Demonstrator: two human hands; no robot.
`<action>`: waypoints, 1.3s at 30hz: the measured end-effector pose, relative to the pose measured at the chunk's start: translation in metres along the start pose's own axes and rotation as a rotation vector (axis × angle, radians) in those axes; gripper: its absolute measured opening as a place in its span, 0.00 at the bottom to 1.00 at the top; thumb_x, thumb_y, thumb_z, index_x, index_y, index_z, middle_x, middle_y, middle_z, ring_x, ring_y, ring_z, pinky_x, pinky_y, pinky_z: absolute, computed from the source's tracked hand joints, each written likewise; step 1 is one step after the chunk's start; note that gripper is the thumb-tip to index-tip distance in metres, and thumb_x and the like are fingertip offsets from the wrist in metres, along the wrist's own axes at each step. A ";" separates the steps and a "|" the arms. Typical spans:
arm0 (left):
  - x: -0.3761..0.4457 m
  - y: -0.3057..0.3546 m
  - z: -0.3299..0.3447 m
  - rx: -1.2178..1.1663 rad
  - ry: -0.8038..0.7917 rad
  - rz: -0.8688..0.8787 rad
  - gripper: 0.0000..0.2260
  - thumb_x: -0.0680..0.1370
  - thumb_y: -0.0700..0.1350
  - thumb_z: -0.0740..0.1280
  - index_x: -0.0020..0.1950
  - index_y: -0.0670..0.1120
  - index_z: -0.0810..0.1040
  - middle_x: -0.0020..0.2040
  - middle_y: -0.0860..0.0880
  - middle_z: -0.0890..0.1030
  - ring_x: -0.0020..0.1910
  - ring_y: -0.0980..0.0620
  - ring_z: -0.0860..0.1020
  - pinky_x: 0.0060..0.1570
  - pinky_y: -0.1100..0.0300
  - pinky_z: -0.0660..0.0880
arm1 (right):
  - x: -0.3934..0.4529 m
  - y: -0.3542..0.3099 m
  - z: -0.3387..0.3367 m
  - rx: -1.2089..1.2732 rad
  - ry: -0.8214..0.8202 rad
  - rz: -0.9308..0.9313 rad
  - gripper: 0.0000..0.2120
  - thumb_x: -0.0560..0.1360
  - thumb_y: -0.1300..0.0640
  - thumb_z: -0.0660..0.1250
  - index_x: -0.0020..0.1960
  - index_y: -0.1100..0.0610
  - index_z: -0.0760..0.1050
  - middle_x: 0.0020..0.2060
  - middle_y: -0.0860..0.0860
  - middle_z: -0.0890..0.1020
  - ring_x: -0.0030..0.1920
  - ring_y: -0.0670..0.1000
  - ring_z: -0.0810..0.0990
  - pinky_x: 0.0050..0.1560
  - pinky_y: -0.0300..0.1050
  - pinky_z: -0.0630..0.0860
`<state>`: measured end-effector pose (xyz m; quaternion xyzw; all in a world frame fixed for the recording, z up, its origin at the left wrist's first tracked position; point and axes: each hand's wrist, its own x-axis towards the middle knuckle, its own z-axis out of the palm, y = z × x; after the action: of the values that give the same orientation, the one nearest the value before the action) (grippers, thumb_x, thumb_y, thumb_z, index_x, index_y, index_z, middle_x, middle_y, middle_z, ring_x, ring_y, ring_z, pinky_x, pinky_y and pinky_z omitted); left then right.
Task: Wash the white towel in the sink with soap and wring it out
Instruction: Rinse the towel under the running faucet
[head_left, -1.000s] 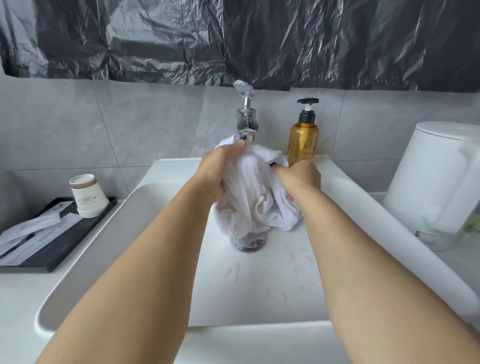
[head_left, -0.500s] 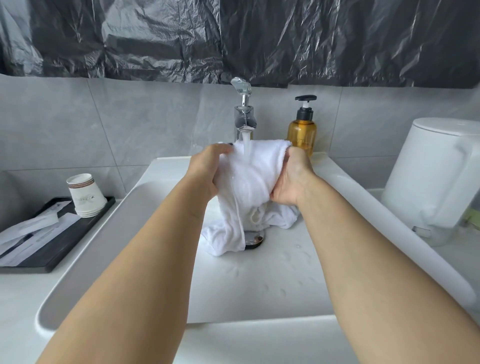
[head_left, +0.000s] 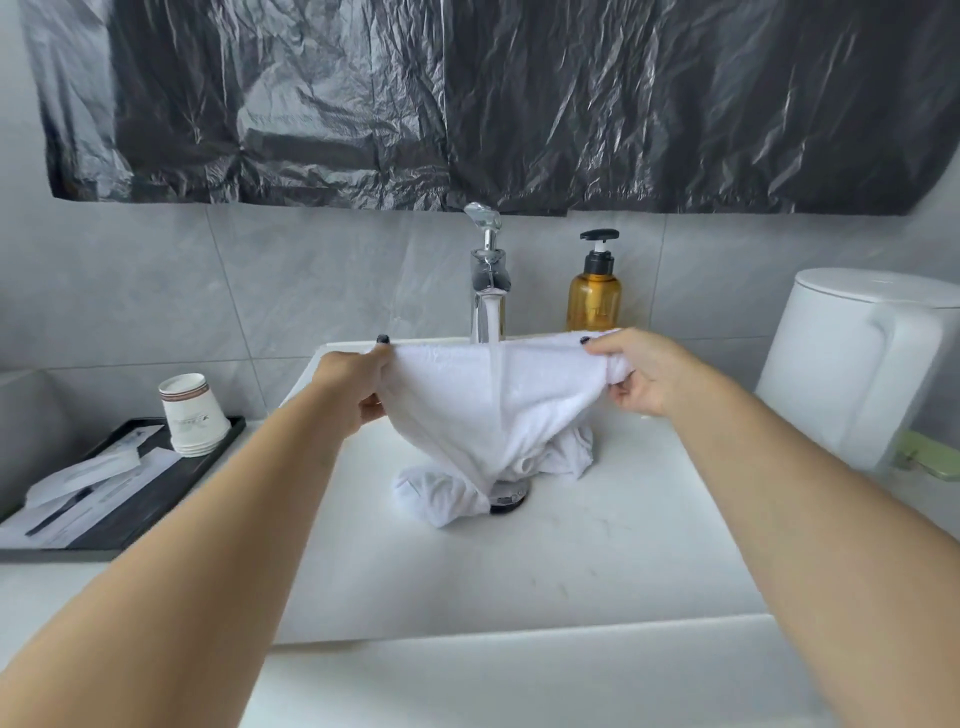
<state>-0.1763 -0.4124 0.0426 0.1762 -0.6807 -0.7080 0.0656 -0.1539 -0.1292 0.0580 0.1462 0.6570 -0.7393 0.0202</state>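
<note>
Towel: white towel (head_left: 498, 400), stretched between both hands under the running tap (head_left: 488, 270); lower part bunched on the sink (head_left: 597, 561) floor, over the drain (head_left: 511, 498).
Water: stream fell onto the towel's middle.
Left hand: left hand (head_left: 353, 387), grip closed on the towel's left top edge.
Right hand: right hand (head_left: 647, 371), grip closed on the towel's right top edge.
Soap: amber pump bottle (head_left: 594, 291), upright behind the sink, just right of the tap.
Left side of table: black tray (head_left: 130, 509) holding paper cups (head_left: 191, 415) and paper packets.
Right side: white kettle (head_left: 852, 364).
Wall: black plastic sheet (head_left: 493, 98) above grey tiles.
</note>
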 end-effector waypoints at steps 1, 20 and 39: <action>-0.001 0.002 -0.007 0.006 0.007 0.007 0.10 0.79 0.50 0.71 0.45 0.45 0.74 0.44 0.47 0.80 0.37 0.50 0.79 0.33 0.57 0.76 | -0.001 -0.006 -0.006 -0.036 0.023 -0.028 0.07 0.73 0.63 0.70 0.44 0.53 0.74 0.38 0.49 0.78 0.36 0.46 0.75 0.35 0.38 0.66; -0.042 0.102 -0.058 -0.168 0.048 0.250 0.03 0.80 0.41 0.67 0.49 0.43 0.76 0.42 0.46 0.78 0.39 0.49 0.78 0.40 0.54 0.76 | -0.048 -0.109 -0.043 -0.399 0.228 -0.535 0.06 0.80 0.55 0.63 0.53 0.58 0.74 0.48 0.56 0.76 0.46 0.55 0.74 0.41 0.47 0.71; -0.065 0.051 -0.072 0.157 -0.203 -0.075 0.04 0.82 0.43 0.65 0.50 0.44 0.78 0.39 0.45 0.80 0.33 0.48 0.79 0.31 0.56 0.80 | -0.075 -0.098 -0.039 -0.371 -0.256 -0.255 0.12 0.79 0.68 0.63 0.62 0.65 0.74 0.57 0.60 0.82 0.56 0.56 0.83 0.52 0.52 0.81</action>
<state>-0.0989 -0.4614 0.1027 0.1335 -0.7302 -0.6686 -0.0441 -0.0963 -0.0903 0.1668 -0.0389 0.7866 -0.6151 0.0366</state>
